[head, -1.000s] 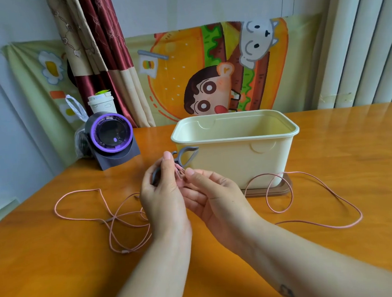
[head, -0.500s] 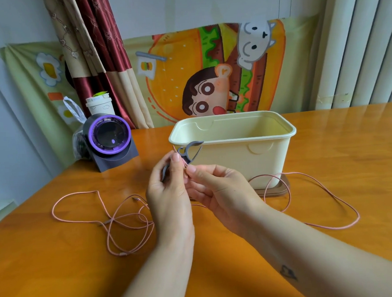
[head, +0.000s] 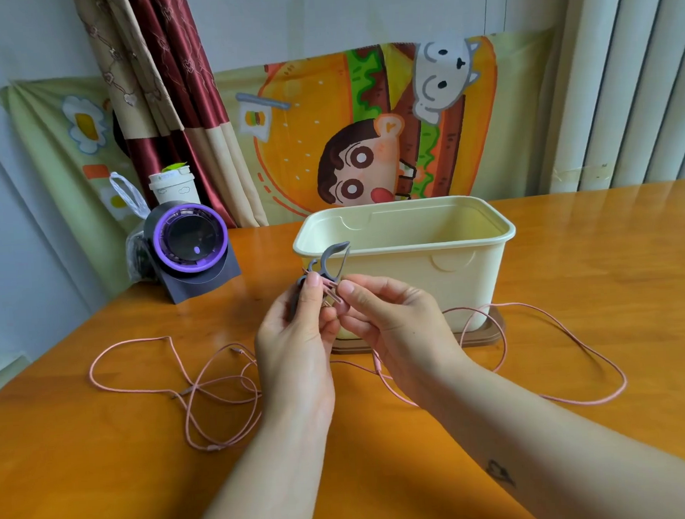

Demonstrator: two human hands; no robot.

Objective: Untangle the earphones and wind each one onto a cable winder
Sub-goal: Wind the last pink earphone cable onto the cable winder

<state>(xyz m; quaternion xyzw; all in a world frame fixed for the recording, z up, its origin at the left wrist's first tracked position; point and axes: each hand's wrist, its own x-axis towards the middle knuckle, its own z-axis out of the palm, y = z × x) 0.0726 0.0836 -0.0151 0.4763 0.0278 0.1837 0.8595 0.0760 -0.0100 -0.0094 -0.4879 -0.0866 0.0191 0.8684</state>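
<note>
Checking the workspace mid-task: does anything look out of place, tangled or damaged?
Nothing looks damaged or spilled. Only the pink earphone cable stands out: it sprawls over the table, loops crossing beside the left hand gripping the grey winder, another loop trailing past the cream box.

Both forearms are held angled inward, wrists close together; the left hand [head: 294, 342] is seen from its back, fingers curled and thumb extended upward; the right hand [head: 397, 328] is turned palm-leftward, fingers curled, forefinger tip set beside the left thumb.
</note>
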